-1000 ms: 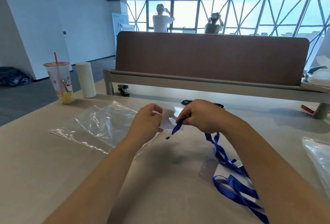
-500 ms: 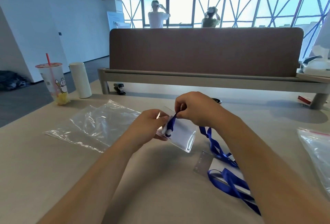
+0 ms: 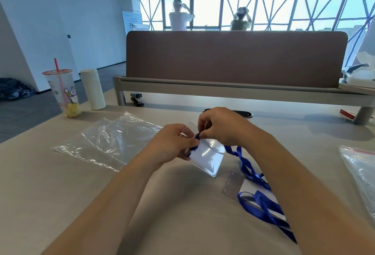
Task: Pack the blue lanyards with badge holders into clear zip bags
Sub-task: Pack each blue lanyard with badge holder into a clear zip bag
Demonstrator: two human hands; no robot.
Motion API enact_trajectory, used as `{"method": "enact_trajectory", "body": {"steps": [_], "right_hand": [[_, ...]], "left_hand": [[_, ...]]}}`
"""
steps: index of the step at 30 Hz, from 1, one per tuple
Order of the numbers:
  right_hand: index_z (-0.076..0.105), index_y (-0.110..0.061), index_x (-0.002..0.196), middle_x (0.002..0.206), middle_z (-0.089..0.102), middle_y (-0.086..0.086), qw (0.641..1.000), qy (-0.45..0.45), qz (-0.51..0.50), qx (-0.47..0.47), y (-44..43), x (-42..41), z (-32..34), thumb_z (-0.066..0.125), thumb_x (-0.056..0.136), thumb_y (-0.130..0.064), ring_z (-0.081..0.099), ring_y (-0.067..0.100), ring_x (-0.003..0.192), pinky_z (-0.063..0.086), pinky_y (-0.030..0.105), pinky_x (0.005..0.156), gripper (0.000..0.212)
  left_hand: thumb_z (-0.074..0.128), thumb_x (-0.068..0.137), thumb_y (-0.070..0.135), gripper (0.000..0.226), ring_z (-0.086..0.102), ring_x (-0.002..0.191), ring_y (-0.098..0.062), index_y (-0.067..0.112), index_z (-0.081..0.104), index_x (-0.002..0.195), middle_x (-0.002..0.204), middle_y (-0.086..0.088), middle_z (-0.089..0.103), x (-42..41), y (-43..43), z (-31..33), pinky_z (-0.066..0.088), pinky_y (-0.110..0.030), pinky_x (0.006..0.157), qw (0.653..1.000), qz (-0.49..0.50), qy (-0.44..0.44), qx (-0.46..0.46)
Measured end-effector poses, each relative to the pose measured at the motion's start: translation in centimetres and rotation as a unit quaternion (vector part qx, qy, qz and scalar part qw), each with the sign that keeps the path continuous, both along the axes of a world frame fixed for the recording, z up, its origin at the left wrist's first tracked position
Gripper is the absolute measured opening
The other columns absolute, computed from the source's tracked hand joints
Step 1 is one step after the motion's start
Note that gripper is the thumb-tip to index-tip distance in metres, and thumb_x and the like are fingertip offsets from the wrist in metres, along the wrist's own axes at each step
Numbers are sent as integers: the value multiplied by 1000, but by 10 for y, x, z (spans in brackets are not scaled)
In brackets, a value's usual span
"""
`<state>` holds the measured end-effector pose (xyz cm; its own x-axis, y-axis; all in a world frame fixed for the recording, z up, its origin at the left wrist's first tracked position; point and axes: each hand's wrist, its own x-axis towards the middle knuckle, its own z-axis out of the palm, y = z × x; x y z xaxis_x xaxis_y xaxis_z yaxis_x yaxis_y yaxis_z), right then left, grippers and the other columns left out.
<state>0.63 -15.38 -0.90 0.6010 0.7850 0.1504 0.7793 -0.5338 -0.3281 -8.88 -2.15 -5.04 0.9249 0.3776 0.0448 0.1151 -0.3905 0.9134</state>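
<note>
A clear badge holder (image 3: 208,157) with a white card hangs tilted above the table's middle. My left hand (image 3: 172,145) pinches its top left corner. My right hand (image 3: 221,127) pinches the end of the blue lanyard (image 3: 246,165) at the holder's top edge. The lanyard trails right and down to a pile of blue lanyards (image 3: 261,208) lying over a second badge holder (image 3: 233,183) beside my right forearm. Clear zip bags (image 3: 109,141) lie flat to the left of my hands.
A drink cup with a red straw (image 3: 63,92) and a white cylinder (image 3: 93,90) stand at the far left. A stapler (image 3: 137,99) lies under the brown desk divider (image 3: 235,57). Another clear bag (image 3: 361,175) lies at the right edge.
Both hands have kept hold of the holder and lanyard end. The badge holder has swung down from between the hands and now hangs below them, tilted.
</note>
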Motion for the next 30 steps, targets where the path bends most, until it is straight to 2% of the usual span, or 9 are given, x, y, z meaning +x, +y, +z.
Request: {"method": "enact_trajectory", "body": {"steps": [2, 6, 10, 13, 16, 19, 22, 24, 30], "right_hand": [[64, -25, 92, 95, 62, -5, 1000, 12, 4, 2, -1, 1, 0, 69, 90, -22, 60, 14, 81, 51, 23, 76, 6], [64, -26, 92, 93, 64, -8, 998, 58, 21, 18, -9, 4, 9, 70, 89, -21, 63, 12, 77, 51, 17, 71, 9], [68, -25, 89, 88, 71, -9, 990, 118, 37, 68, -24, 8, 17, 69, 89, -21, 68, 14, 76, 57, 16, 65, 5], [71, -20, 92, 85, 73, -8, 984, 143, 37, 102, -32, 12, 18, 68, 91, -19, 68, 15, 75, 56, 16, 64, 4], [72, -21, 92, 82, 73, -8, 974, 174, 25, 140, -34, 13, 12, 65, 93, -18, 67, 15, 74, 56, 17, 64, 8], [74, -25, 92, 81, 73, -8, 958, 221, 13, 183, -30, 13, 4, 62, 95, -17, 67, 19, 76, 59, 22, 69, 14], [77, -25, 87, 80, 71, 1, 939, 276, 6, 206, -27, 10, -2, 57, 97, -12, 61, 22, 70, 56, 26, 69, 25], [76, -19, 84, 73, 67, 3, 940, 284, 15, 187, -25, 6, -6, 55, 98, -16, 55, 14, 63, 51, 24, 65, 26], [76, -16, 93, 77, 71, 3, 959, 263, 19, 104, -5, -8, -15, 53, 100, -24, 55, 8, 60, 51, 20, 63, 25]], "left_hand": [[73, 84, 14, 7, 66, 56, -12, 12, 67, 81, 74, -5, 69, 1, 1, 0, 60, -29, 59, 1000, 2, 2, 26], [71, 88, 19, 8, 72, 77, -26, 19, 66, 93, 96, -6, 70, 2, 4, 5, 62, -34, 75, 997, -1, 56, 62], [69, 90, 18, 8, 71, 84, -26, 22, 66, 96, 96, -2, 70, -2, 10, 12, 61, -26, 73, 994, -30, 77, 65], [68, 91, 16, 9, 67, 80, -18, 25, 65, 90, 91, 4, 69, -6, 16, 16, 55, -16, 62, 994, -57, 81, 47], [68, 90, 13, 6, 62, 69, -15, 18, 70, 90, 85, -1, 71, -10, 22, 16, 52, -22, 65, 994, -75, 59, -49], [64, 91, 8, 7, 55, 79, -25, 9, 69, 95, 91, -11, 68, -12, 29, 15, 53, -34, 75, 980, -61, 18, -188], [58, 95, 7, 8, 62, 76, -23, 9, 65, 98, 90, -12, 67, -13, 32, 16, 58, -30, 67, 948, -33, -50, -314], [56, 96, 7, 7, 67, 77, -23, 9, 63, 97, 91, -14, 70, -12, 34, 17, 58, -28, 59, 915, -1, -104, -389], [60, 94, 4, 6, 71, 68, -19, 9, 59, 92, 81, -10, 73, -1, 29, 8, 56, -28, 59, 882, 115, -180, -420]]}}
